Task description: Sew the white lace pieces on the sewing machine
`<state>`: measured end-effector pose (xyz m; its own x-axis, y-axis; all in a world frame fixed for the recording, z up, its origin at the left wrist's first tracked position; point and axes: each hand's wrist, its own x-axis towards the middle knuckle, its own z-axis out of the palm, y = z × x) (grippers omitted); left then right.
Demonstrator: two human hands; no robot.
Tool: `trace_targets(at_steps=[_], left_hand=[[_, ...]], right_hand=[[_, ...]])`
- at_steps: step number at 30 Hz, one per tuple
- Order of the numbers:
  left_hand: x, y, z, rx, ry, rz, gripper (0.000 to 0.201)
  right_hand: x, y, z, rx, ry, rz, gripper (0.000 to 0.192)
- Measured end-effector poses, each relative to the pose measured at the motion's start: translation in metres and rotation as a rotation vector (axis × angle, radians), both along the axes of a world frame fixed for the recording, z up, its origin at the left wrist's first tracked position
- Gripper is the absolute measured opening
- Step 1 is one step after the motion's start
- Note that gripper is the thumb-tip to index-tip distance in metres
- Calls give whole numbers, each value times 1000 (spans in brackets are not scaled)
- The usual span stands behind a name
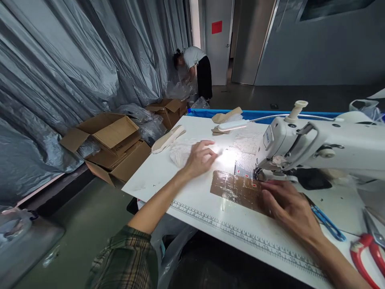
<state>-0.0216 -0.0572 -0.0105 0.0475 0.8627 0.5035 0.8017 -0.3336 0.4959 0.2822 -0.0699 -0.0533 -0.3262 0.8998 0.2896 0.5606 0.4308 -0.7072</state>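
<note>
Over the white sewing table (186, 188), my left hand (200, 159) is raised near white lace fabric (179, 154). Its thumb and a finger come together beside the bright lamp glare. Whatever is between them is too washed out to make out. My right hand (287, 204) lies beside the sewing machine's (337, 140) presser foot, thumb apart and fingers stretched toward the needle. It rests against a brown taped sheet (231, 188). A grey strip with red marks (241, 172) lies at the sheet's far edge, by the foot. More lace (245, 143) is spread behind it.
Blue thread snips (327, 222) and red-handled scissors (362, 245) lie at right. A printed ruler (222, 224) runs along the front edge. Beige bundles (168, 139) and a white-handled tool (233, 125) lie farther back. Cardboard boxes (117, 136) stand left; a person (197, 66) bends beyond.
</note>
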Motion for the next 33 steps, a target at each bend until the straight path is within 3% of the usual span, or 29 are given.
trace_targets(at_steps=[3,5,8,11,15,19,23,25,29,33], left_hand=[[39,-29,8,-19,36,-388,17],[57,-44,13,-88,85,-591,14],[63,-57,23,-283,66,-828,13],[53,-64,31,-490,-27,-983,21],[43,-74,32,-565,-139,-1012,26],[43,-72,27,-561,-219,-963,32],[50,-58,22,-585,-274,-816,67],[56,-50,20,-615,-239,-777,81],[65,-40,14,-715,-221,-813,65],[66,-31,15,-835,-289,-896,54]], right_hand=[[-16,-24,20,-472,302,256,57],[-25,-41,31,-676,439,360,56],[-26,-64,44,-837,456,388,47],[-10,-78,52,-858,394,356,44],[14,-78,53,-747,298,276,41],[15,-59,46,-592,300,246,38],[5,-41,40,-588,404,167,35],[0,-38,42,-600,436,208,36],[-1,-39,47,-584,394,311,36],[11,-33,44,-586,423,257,36]])
